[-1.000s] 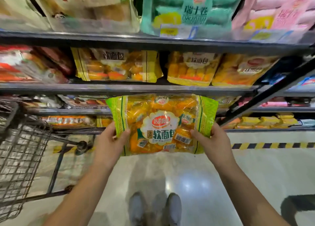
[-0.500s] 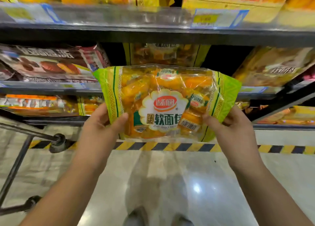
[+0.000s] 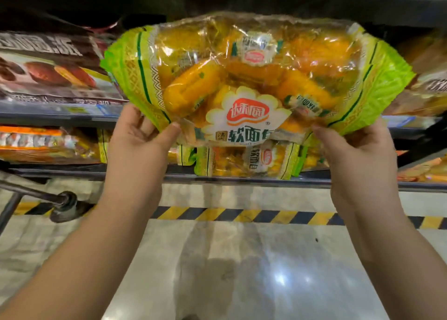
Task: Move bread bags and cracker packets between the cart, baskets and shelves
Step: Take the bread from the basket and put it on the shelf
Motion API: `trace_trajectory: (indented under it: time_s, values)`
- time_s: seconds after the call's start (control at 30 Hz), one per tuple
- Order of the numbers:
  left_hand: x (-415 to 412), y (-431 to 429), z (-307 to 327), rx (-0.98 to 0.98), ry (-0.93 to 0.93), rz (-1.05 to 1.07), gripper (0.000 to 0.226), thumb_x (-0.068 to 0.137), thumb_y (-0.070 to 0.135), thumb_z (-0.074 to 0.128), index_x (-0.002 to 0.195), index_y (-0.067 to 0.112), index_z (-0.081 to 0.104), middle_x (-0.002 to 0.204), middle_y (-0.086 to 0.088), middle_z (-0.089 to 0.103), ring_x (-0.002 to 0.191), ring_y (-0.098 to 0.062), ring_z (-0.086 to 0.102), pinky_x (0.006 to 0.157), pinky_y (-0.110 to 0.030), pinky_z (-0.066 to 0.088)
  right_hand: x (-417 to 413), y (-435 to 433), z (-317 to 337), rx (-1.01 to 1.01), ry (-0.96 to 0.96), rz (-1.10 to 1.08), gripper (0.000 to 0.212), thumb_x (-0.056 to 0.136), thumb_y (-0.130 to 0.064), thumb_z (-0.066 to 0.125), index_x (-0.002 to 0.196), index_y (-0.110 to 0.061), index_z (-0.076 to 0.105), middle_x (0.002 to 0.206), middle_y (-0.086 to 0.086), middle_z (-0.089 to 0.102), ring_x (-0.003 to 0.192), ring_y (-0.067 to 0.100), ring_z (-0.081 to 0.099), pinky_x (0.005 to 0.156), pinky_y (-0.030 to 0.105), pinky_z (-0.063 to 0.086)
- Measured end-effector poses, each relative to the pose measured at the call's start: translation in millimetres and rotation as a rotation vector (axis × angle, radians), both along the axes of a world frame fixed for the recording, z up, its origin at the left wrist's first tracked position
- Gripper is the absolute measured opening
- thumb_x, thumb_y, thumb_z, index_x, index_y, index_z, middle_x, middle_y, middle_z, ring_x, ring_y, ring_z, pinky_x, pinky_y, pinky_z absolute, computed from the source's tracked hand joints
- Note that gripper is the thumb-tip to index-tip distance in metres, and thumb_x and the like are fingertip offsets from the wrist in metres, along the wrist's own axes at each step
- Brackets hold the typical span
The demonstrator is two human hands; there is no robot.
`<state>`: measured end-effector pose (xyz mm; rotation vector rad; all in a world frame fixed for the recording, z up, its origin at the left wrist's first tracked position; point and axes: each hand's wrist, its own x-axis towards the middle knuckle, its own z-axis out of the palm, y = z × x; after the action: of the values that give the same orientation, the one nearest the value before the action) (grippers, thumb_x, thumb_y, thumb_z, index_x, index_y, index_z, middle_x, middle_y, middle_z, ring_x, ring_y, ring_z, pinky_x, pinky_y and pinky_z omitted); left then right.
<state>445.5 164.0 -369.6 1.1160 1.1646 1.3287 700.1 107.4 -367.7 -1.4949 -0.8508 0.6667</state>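
Observation:
A clear bread bag (image 3: 254, 78) with green side edges and orange rolls inside is held up in front of a shelf level. My left hand (image 3: 140, 141) grips its lower left corner, thumb on the front. My right hand (image 3: 355, 150) grips its lower right corner the same way. The bag tilts back toward the dark gap between two shelf boards. Another bag of the same kind (image 3: 246, 161) lies on the shelf (image 3: 242, 178) just below it.
A dark packet with brown cakes (image 3: 48, 70) lies on the shelf to the left, orange packets (image 3: 43, 143) below it. A cart's frame and wheel (image 3: 64, 205) stand at lower left. Yellow-black tape (image 3: 242, 214) runs along the glossy floor.
Both hands have carried the bread bag up and forward, closer to the shelf gap, while the view has dropped and moved nearer to the lower shelves. The grip is unchanged.

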Motion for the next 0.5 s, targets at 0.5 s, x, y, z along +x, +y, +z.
trace_trajectory:
  time_s: [0.5]
  values:
    - [14.5, 46.3, -11.4, 0.044, -0.203, 0.052, 0.059, 0.086, -0.019, 0.065, 0.136, 0.005, 0.046, 0.121, -0.01, 0.071, 0.114, -0.023, 0.068, 0.09, -0.034, 0.057, 9.8, 38.5, -9.4, 0.18, 0.106, 0.069, 0.046, 0.086, 0.0, 0.068, 0.124, -0.025, 0.058, 0.126, 0.006, 0.071, 0.12, 0.024, 0.066, 0.106, 0.049, 0.051]
